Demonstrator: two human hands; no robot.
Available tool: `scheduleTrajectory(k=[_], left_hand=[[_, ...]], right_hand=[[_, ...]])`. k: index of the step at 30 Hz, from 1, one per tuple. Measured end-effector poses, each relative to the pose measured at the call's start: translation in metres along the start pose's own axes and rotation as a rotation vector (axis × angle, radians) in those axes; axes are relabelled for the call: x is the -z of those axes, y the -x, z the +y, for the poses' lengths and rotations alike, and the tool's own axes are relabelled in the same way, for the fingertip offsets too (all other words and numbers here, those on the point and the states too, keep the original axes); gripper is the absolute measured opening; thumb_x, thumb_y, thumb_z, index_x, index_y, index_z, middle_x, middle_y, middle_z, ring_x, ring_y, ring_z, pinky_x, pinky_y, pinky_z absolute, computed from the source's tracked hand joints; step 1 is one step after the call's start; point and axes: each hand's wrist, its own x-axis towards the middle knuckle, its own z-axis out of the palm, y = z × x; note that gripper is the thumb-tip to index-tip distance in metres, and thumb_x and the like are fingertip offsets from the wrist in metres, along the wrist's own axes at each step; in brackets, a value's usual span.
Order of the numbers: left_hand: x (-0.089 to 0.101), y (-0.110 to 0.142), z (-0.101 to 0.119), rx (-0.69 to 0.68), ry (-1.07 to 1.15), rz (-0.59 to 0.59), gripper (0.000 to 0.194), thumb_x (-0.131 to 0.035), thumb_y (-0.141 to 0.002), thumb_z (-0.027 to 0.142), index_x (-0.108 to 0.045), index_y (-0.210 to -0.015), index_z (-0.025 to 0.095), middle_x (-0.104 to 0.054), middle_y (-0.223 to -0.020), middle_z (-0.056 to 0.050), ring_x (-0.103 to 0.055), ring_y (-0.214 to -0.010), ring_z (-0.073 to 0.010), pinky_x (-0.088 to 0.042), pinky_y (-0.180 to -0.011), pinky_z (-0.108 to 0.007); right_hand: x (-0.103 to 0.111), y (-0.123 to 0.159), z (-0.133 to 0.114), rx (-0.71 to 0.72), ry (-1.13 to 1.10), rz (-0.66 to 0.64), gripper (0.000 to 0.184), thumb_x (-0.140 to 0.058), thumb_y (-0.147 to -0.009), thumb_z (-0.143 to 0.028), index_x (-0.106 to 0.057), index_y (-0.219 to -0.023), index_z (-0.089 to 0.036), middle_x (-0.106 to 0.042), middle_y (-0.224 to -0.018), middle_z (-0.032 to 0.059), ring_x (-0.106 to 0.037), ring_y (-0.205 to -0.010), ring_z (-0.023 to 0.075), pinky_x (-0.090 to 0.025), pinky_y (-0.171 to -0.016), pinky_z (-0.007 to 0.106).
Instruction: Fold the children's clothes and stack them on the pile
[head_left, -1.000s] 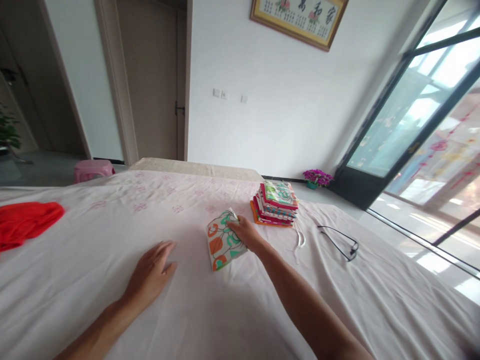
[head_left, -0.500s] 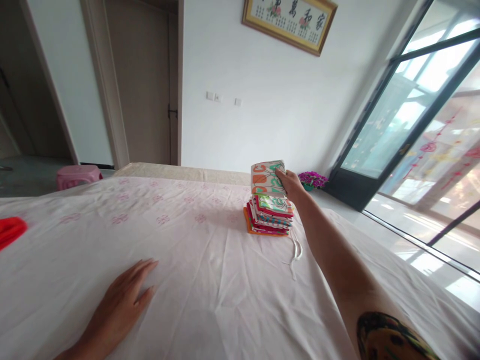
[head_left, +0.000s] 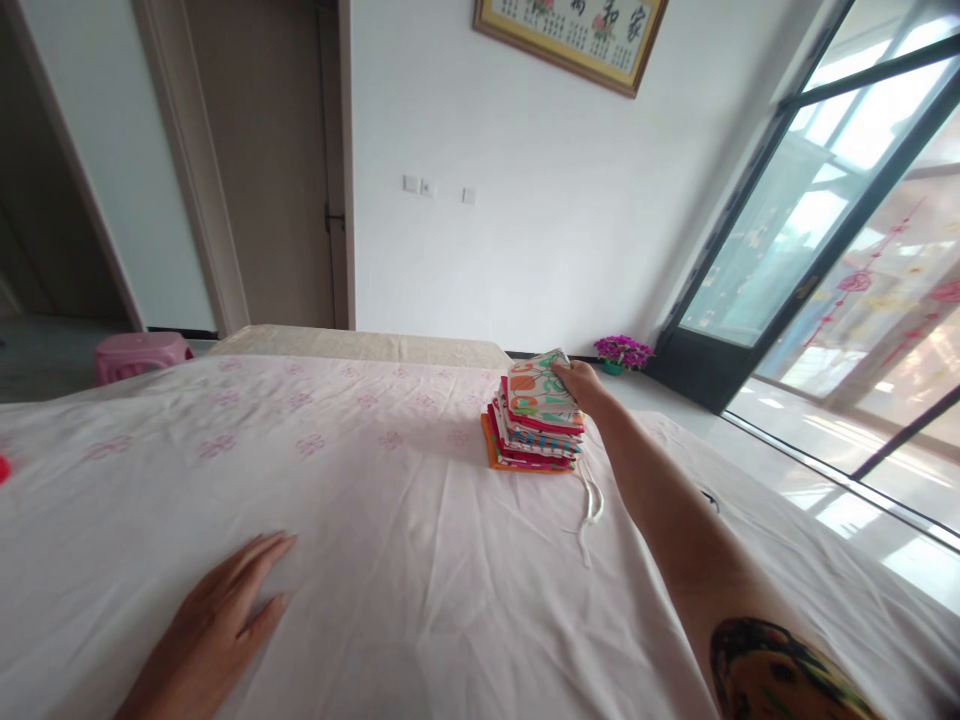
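My right hand grips the right edge of a folded cloth piece, white with orange and green print. That piece lies over the top of a stack of folded printed cloths, its far edge still raised a little. Red, white, blue and orange layers show in the stack, and white cords trail from its right side. My left hand rests on the pale sheet at the lower left, fingers stretched out and holding nothing.
A pale sheet with pink flowers covers the wide surface under my hands. Something red shows at the left edge. Beyond stand a pink stool and a pot of purple flowers. A glass door is at the right.
The printed cloth piece in my right hand has come down from above the stack onto its top. My left hand stays flat on the sheet. The view has shifted slightly.
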Motion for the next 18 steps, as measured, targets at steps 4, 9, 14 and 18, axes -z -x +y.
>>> scheduleTrajectory(k=[4, 9, 14, 18], left_hand=[[0.001, -0.001, 0.002, 0.000, 0.001, 0.010, 0.044, -0.049, -0.088, 0.038, -0.056, -0.129, 0.026, -0.063, -0.133, -0.005, -0.058, -0.125, -0.0250, -0.049, -0.106, -0.043], [0.002, -0.002, 0.003, -0.003, 0.014, 0.006, 0.045, -0.049, -0.088, 0.038, -0.055, -0.131, 0.026, -0.061, -0.135, -0.006, -0.058, -0.125, -0.0253, -0.049, -0.107, -0.045], [0.003, -0.002, 0.003, 0.007, 0.030, -0.016, 0.045, -0.049, -0.088, 0.037, -0.057, -0.131, 0.026, -0.060, -0.137, -0.006, -0.055, -0.128, -0.0252, -0.045, -0.109, -0.045], [0.003, -0.001, 0.004, 0.011, 0.022, -0.034, 0.046, -0.049, -0.089, 0.040, -0.057, -0.131, 0.025, -0.059, -0.139, -0.006, -0.053, -0.130, -0.0250, -0.044, -0.110, -0.044]], right_hand=[[0.004, -0.001, 0.007, 0.021, 0.107, 0.045, 0.028, -0.062, -0.084, -0.040, -0.062, -0.076, -0.013, -0.061, -0.057, 0.0013, -0.058, -0.054, 0.0144, -0.044, -0.052, 0.022], [0.012, 0.001, 0.005, 0.023, 0.280, 0.064, 0.029, -0.065, -0.081, -0.041, -0.066, -0.083, -0.012, -0.067, -0.071, 0.0077, -0.064, -0.076, 0.0229, -0.048, -0.067, 0.028], [0.007, 0.018, -0.016, 0.143, 0.645, 0.256, 0.045, -0.050, -0.090, -0.042, -0.060, -0.124, -0.015, -0.060, -0.125, 0.0198, -0.056, -0.114, 0.0337, -0.042, -0.095, 0.045], [-0.015, 0.028, -0.031, 0.389, 0.879, 0.141, 0.052, -0.032, -0.099, -0.046, -0.043, -0.144, -0.022, -0.040, -0.151, 0.0134, -0.036, -0.136, 0.0326, -0.026, -0.110, 0.052]])
